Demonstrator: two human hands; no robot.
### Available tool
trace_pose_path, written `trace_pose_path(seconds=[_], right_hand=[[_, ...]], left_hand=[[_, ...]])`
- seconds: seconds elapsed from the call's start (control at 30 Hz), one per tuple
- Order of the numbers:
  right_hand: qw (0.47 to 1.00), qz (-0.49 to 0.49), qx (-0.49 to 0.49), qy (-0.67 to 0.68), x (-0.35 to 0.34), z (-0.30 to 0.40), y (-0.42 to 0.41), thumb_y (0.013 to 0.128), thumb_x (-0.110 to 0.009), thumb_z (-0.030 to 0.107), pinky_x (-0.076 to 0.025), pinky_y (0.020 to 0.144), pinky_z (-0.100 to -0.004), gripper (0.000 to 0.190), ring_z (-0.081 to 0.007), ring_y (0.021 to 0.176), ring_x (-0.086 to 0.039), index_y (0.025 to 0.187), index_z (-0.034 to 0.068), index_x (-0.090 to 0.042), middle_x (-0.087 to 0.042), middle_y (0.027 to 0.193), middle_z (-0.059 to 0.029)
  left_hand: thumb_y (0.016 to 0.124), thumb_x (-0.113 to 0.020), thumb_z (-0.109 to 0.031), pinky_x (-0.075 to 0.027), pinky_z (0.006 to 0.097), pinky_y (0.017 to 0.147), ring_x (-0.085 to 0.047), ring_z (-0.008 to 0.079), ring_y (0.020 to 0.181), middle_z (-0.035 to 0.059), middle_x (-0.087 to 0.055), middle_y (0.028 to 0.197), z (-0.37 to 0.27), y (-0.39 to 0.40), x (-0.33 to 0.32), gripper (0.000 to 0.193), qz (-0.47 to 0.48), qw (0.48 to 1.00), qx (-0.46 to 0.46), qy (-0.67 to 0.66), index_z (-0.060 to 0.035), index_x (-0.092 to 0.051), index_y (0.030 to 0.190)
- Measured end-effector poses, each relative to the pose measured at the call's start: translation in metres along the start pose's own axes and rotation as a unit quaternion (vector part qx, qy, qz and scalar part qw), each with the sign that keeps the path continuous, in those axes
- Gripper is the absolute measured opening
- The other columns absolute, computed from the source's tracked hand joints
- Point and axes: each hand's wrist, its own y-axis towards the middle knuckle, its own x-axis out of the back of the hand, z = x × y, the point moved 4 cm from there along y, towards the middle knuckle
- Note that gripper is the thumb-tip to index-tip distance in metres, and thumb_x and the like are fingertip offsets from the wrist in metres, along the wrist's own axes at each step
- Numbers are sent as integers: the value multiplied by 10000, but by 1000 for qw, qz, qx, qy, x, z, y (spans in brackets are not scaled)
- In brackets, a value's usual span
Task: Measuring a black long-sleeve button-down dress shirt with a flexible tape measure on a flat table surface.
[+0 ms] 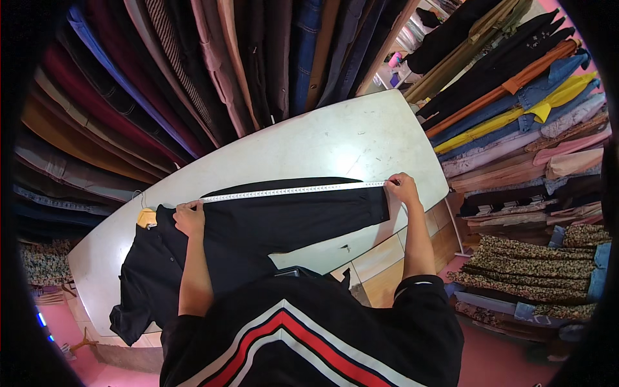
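Observation:
A black long-sleeved shirt (227,232) lies on the white table (309,140), with a wooden hanger (146,218) at its collar. A white tape measure (290,189) is stretched along the upper edge of one sleeve. My left hand (190,217) pinches one end of the tape near the shoulder. With its fingertips, my right hand (402,187) holds the tape's other end by the cuff, just above the table. The other sleeve (130,309) hangs down at the lower left, partly folded.
Hanging trousers and other garments (271,58) line the table's far edge. More clothes (522,111) hang at the right, with floral-patterned garments (527,263) lower down. Wood-look floor tiles (382,261) show between my body and the table. A wooden hanger (84,340) lies at lower left.

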Motion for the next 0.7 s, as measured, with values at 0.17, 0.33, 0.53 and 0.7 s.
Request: trace_pose_path(seconds=[0.17,0.33,0.53,0.7], right_hand=[[1000,2,-2,2,-2,-3,1,681,-677,232,-483,686,-337,229,-271,730,-612,792,32,-681,-615,791,-162],[1000,-2,0,-2,-3,-1,1,680,-681,238,-485,686,-340,233,-271,731,-616,790,33,-682,-616,791,-167],[1000,0,-9,-4,-2,10,0,692,-684,246,-492,690,-334,246,-262,740,-627,814,33,-680,-634,808,-168],[990,8,61,128,-15,68,-14,728,-679,235,-498,659,-301,256,-235,709,-639,862,18,-664,-653,805,-155]], left_hand=[[724,-685,-373,-428,429,789,-512,268,950,27,-567,993,-1,1,-1,188,7,1000,5,2,-194,-706,780],[725,-683,-377,-425,434,795,-510,268,957,29,-565,1006,-1,2,1,189,8,1000,8,0,-198,-707,784],[706,-697,-367,-440,404,806,-544,273,958,47,-600,1005,1,10,2,211,54,996,56,-34,-170,-714,782],[687,-723,-293,-467,348,756,-603,266,819,114,-637,829,-75,-20,6,203,62,952,-197,-227,-102,-707,754]])
